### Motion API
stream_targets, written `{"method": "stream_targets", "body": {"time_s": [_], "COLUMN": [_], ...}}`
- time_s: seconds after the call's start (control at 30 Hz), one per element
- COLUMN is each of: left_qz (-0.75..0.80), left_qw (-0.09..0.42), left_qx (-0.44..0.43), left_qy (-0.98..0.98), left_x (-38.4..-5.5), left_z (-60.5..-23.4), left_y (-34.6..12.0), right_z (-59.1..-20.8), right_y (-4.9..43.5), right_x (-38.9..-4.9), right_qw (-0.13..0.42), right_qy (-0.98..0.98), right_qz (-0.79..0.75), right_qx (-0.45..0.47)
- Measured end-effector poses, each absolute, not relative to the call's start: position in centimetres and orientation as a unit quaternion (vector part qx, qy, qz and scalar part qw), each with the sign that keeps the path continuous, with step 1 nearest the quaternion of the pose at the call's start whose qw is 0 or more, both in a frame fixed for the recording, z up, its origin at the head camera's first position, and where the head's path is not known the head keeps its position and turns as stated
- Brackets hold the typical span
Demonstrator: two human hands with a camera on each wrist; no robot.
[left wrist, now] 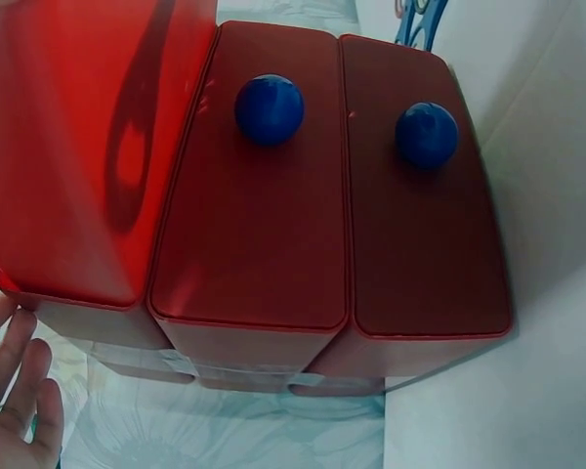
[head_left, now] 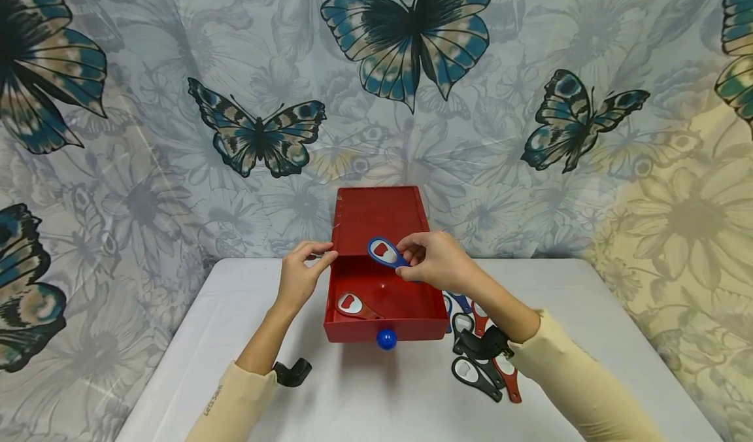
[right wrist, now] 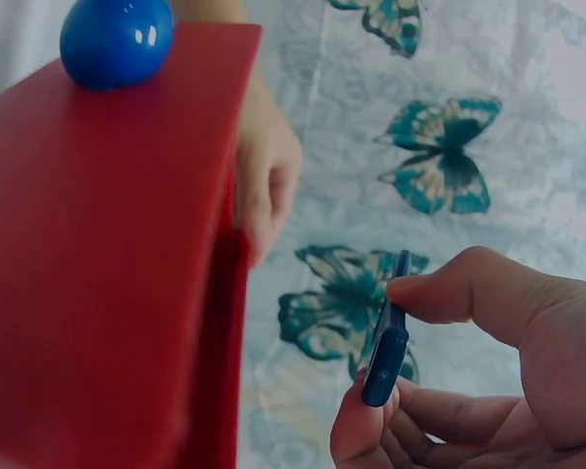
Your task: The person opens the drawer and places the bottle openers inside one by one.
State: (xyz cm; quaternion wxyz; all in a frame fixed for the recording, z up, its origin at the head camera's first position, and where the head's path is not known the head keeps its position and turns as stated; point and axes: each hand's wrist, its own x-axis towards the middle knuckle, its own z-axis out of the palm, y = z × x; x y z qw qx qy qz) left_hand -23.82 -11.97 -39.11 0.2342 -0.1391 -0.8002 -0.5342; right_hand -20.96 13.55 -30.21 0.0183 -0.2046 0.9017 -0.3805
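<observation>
My right hand [head_left: 438,255] pinches a blue bottle opener [head_left: 384,252] by its handle, over the pulled-out red drawer [head_left: 412,331]. Seen from the right wrist, the blue opener [right wrist: 386,366] is edge-on between thumb and fingers. A red bottle opener [head_left: 355,306] lies in the drawer's left part. At the left side, where drawer meets cabinet [head_left: 379,216], the fingertips of my left hand [head_left: 300,278] touch the edge. The left wrist view shows that hand [left wrist: 15,391] with several fingers extended and spread by the cabinet corner.
More bottle openers, blue, black and red, lie in a pile [head_left: 479,371] right of the drawer, partly behind my right wrist. Two closed drawers with blue knobs [left wrist: 270,109] sit below the pulled-out one. A butterfly-print cloth [head_left: 406,135] hangs behind the white table [head_left: 235,298].
</observation>
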Motion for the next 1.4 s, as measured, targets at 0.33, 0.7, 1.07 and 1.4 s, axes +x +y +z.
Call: {"method": "stream_targets", "body": {"time_s": [0.33, 0.7, 1.07, 1.4], "left_qz": [-0.538, -0.550, -0.555, -0.557], "left_qw": [0.229, 0.228, 0.230, 0.230], "left_qx": [-0.138, -0.133, -0.138, -0.135], "left_qy": [-0.800, -0.792, -0.787, -0.786], "left_x": [-23.0, -23.2, -23.3, -23.2], "left_z": [-38.1, -38.5, -38.6, -38.6], "left_y": [-11.7, -11.7, -11.7, -11.6], "right_z": [-31.7, -33.0, -34.2, -35.0], "right_y": [12.1, 10.5, 9.5, 9.5], "right_x": [-20.7, -20.8, -21.5, -21.7], "right_qw": [0.045, 0.087, 0.082, 0.078], "right_qy": [0.903, 0.933, 0.955, 0.959], "right_qz": [-0.354, -0.265, -0.208, -0.193], "right_qx": [-0.238, -0.228, -0.194, -0.193]}}
